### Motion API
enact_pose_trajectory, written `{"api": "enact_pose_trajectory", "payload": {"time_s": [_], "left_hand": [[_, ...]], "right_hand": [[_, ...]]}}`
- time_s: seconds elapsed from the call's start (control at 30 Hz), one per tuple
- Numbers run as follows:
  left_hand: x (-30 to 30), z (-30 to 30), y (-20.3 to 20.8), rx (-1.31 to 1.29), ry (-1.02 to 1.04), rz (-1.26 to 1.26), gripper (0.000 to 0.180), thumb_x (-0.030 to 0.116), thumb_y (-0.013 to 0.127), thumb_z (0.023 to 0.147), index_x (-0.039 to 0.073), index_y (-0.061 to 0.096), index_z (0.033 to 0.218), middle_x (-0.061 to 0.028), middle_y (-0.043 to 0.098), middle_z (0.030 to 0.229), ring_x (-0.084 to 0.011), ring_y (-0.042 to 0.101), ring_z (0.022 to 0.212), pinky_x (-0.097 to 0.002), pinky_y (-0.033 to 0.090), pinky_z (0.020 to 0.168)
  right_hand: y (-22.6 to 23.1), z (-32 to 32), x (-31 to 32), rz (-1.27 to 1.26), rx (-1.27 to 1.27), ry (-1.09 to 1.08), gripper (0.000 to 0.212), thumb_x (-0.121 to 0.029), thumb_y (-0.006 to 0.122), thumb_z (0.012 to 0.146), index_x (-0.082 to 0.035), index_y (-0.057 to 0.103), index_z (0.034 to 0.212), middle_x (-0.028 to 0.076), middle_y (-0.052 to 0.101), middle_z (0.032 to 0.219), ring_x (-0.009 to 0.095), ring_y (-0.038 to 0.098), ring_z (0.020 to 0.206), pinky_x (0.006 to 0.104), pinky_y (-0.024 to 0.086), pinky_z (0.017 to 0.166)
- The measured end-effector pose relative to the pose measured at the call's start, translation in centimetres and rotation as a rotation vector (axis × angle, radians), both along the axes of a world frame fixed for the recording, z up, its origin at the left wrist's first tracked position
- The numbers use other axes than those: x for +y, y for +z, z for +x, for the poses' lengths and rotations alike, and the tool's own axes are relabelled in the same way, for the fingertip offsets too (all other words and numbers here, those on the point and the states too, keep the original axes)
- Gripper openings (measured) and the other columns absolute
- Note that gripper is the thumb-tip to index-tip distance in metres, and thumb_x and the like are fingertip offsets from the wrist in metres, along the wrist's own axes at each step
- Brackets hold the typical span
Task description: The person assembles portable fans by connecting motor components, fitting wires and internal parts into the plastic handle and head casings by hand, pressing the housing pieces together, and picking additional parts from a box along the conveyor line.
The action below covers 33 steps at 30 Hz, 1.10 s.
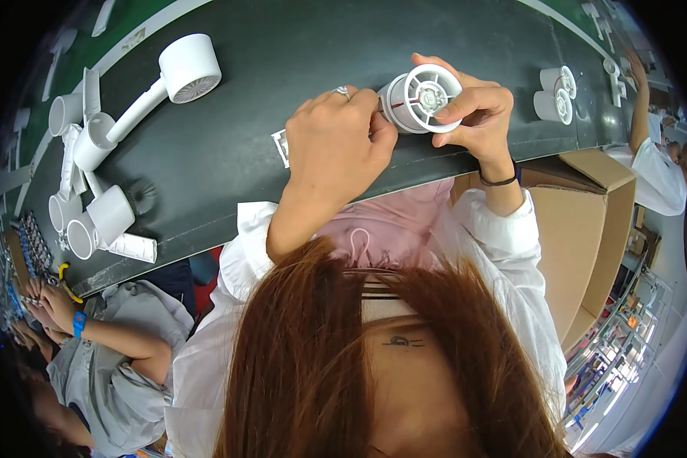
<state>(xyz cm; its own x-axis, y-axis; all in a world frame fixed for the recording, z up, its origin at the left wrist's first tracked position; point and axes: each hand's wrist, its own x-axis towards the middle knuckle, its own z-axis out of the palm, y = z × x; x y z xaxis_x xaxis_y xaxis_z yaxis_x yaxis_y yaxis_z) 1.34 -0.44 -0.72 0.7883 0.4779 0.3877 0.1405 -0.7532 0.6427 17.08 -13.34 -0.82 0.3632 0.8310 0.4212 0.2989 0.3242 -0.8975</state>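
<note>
A white round fan housing [427, 98] with a spoked ring faces up between my hands, above the dark table. My right hand [487, 111] grips its rim, the thumb resting across the spokes and the fingers round the far side. Closed beside the housing's left side, my left hand [327, 149] has its thumb and fingertips pressed together at it. From under the left hand sticks out the end of a slotted white plastic piece [281, 149]. The palm hides how this piece meets the housing.
White hair-dryer-like shells with handles [191, 65] lie piled on the table [282, 61] at left. Two white fan housings [551, 107] stand at right. An open cardboard box [569, 244] adjoins the table's near edge. A co-worker's hands [53, 305] are at lower left; another person [653, 175] is at far right.
</note>
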Motion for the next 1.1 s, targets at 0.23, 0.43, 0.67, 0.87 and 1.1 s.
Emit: {"api": "enact_pose_trajectory", "payload": {"time_s": [0.23,0.43,0.67,0.87,1.1], "left_hand": [[0.2,-0.5,-0.4,-0.008,0.031,0.013,0.010,0.010,0.061,0.066,0.003,0.057,0.062,-0.0109,0.056,0.059,-0.0300,0.056,0.052,-0.0402,0.046,0.053],[1.1,-1.6,-0.1,0.020,0.005,-0.030,0.008,0.009,0.061,0.064,0.003,0.055,0.062,-0.0102,0.056,0.059,-0.0294,0.056,0.054,-0.0398,0.045,0.051],[2.7,-2.7,0.6,0.094,-0.112,-0.057,0.003,0.007,0.060,0.069,0.006,0.058,0.070,-0.0084,0.062,0.071,-0.0292,0.059,0.060,-0.0367,0.046,0.053],[2.5,-3.1,1.3,0.137,-0.081,-0.091,0.005,0.009,0.061,0.076,0.004,0.060,0.076,-0.0136,0.062,0.076,-0.0349,0.061,0.067,-0.0400,0.048,0.058],[5.7,1.2,1.0,0.047,0.257,-0.282,0.016,0.013,0.058,0.089,-0.002,0.061,0.091,-0.0164,0.065,0.081,-0.0254,0.063,0.074,-0.0365,0.047,0.070]], "right_hand": [[0.0,0.3,-0.1,-0.030,-0.052,0.069,0.034,-0.016,0.091,0.049,-0.002,0.068,0.069,0.026,0.068,0.092,0.046,0.057,0.111,0.0483,0.044,0.096],[-0.3,0.4,-0.5,-0.101,0.017,0.122,0.021,-0.019,0.073,0.075,0.002,0.070,0.070,0.034,0.053,0.124,0.045,0.054,0.117,0.0439,0.043,0.097],[-1.3,0.3,-0.2,-0.091,-0.028,0.002,0.020,-0.017,0.073,0.072,0.003,0.071,0.074,0.031,0.039,0.141,0.043,0.041,0.131,0.0429,0.030,0.108],[-0.3,0.2,0.3,-0.067,-0.230,-0.129,0.014,-0.011,0.073,0.072,0.000,0.073,0.082,0.028,0.047,0.135,0.036,0.052,0.123,0.0392,0.038,0.104],[1.5,-1.1,8.1,-0.360,-0.369,-0.307,0.077,-0.029,0.078,0.074,-0.015,0.040,0.140,0.032,0.037,0.140,0.038,0.063,0.098,0.0383,0.052,0.083]]}}
